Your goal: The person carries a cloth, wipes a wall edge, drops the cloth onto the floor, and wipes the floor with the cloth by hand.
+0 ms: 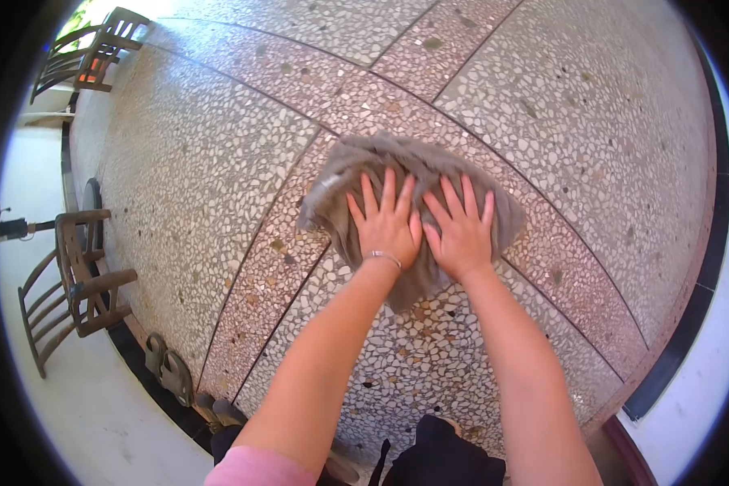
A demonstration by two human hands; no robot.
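A crumpled grey-brown cloth [381, 154] lies on the speckled stone floor [535, 105] in front of me. My left hand [387, 231] presses flat on the left half of the cloth, its fingers spread and pointing away from me; a thin bracelet circles that wrist. Close beside it, my right hand [463, 235] rests flat on the right half, fingers also spread. Neither hand grips the cloth. Folds bunch up around and beyond the fingertips, and a corner hangs toward me between the forearms.
Wooden chairs stand at the left, one nearer [85, 279] and one at the top left [105, 49]. Sandals [168, 368] and other footwear lie along the lower left wall. A dark skirting strip [680, 348] runs beside the white wall at the right.
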